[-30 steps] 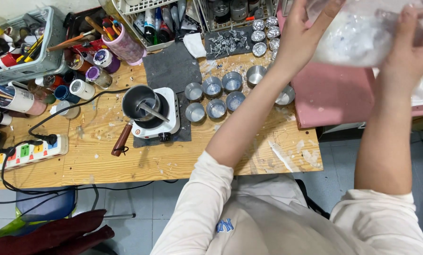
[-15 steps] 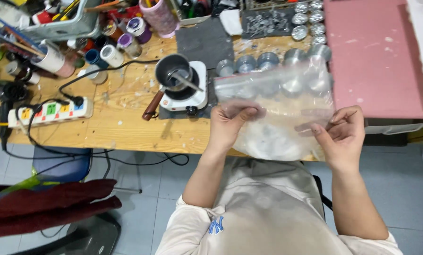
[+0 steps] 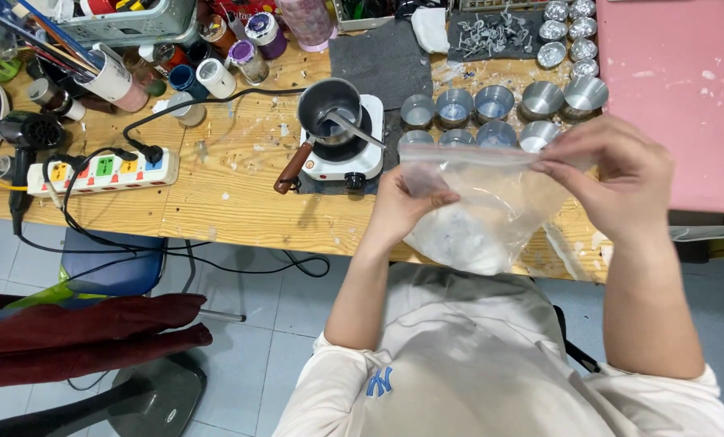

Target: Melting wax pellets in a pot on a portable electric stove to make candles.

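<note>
Two hands, left point(image 3: 406, 202) and right point(image 3: 621, 174), pinch plastic bag point(image 3: 479, 210), mouth up, level.

Both hands hold a clear zip bag point(image 3: 479, 214) over the front edge of the wooden bench point(image 3: 232, 194): left hand point(image 3: 406, 202) grips its left side, right hand point(image 3: 617, 174) pinches the top right corner. White stuff sits in the bag's bottom. Behind it: metal cups point(image 3: 495, 105); pot point(image 3: 330, 105) on a small hotplate point(image 3: 342, 158).
</note>
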